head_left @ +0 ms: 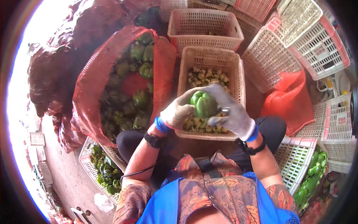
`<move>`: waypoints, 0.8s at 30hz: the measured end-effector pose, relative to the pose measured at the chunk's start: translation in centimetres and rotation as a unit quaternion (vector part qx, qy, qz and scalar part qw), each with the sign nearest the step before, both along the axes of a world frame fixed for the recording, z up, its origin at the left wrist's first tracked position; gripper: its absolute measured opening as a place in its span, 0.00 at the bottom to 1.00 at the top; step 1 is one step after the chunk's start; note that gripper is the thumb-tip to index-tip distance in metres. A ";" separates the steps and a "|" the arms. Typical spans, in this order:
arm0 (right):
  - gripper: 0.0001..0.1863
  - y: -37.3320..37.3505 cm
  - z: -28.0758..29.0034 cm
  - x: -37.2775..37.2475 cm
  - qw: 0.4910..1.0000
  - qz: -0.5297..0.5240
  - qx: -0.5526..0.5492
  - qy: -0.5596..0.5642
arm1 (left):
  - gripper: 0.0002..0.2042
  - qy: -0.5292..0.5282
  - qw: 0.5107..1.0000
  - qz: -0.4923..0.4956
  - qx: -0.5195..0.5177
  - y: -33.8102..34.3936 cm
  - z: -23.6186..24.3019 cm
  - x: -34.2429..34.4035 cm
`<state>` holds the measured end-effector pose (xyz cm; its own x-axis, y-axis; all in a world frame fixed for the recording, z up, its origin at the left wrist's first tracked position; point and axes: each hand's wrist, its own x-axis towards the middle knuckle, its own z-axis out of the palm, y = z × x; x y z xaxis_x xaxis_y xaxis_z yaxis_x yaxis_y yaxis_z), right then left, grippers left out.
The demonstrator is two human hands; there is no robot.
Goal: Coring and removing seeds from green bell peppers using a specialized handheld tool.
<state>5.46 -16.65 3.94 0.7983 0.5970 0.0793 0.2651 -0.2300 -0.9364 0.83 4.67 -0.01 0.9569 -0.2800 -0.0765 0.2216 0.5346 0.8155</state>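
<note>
Patterned shirt & blue vest closest to cam; person looks seated, dark-trousered legs either side of a white crate, prob so it sits dead centre for both hands. Green pepper is up btwn the gloved hands, above that crate, so anything falling would land inside. L hand: thumb & fingers pinching pepper's left side, looks like the steadying grip. R hand: curled round the right side, blurred; can't tell from my end if fingertips press on the skin. Small shiny thing by its fingers, can't ID it. Pale green bits lie in the crate below. Red mesh bag stands to the left, mouth gaping over loose peppers, prob for easy access. Lower-left crate & lower-right crate hold more green peppers, flanking the body, I'd guess for short arm swings
</note>
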 end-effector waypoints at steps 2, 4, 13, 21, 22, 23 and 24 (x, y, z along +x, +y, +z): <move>0.38 1.5 -0.9 0.5 0.990 0.076 -0.051 -0.108 | 0.35 -0.052 0.997 0.054 0.027 -1.3 -1.3 0.1; 0.36 2.8 -3.3 1.1 0.976 0.075 -0.127 -0.161 | 0.34 -0.018 0.990 0.054 0.127 -1.4 -1.7 -0.3; 0.21 1.5 -6.5 0.6 0.971 0.008 0.141 0.192 | 0.23 0.084 0.968 0.064 -0.227 -0.4 -3.5 0.6; 0.30 0.8 -7.6 2.0 0.831 0.087 0.345 0.427 | 0.22 0.106 0.989 -0.090 -0.045 -0.4 -6.0 0.0; 0.31 -0.2 -8.1 2.5 0.857 0.091 0.263 0.434 | 0.23 0.102 0.991 -0.060 -0.058 -2.2 -5.2 -0.1; 0.33 0.0 -8.4 2.1 0.933 0.133 0.251 0.222 | 0.23 0.102 0.992 -0.027 -0.070 -4.0 -4.4 -0.6; 0.35 0.0 -8.2 2.1 0.948 0.113 0.194 0.224 | 0.23 0.112 0.992 -0.037 -0.046 -4.0 -5.6 -0.1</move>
<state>7.59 -16.68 -4.28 0.6586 0.7524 0.0114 -0.1772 0.1698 -0.9694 0.69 0.67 -5.57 0.8951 -0.3651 -0.2558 0.4337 0.5798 0.6897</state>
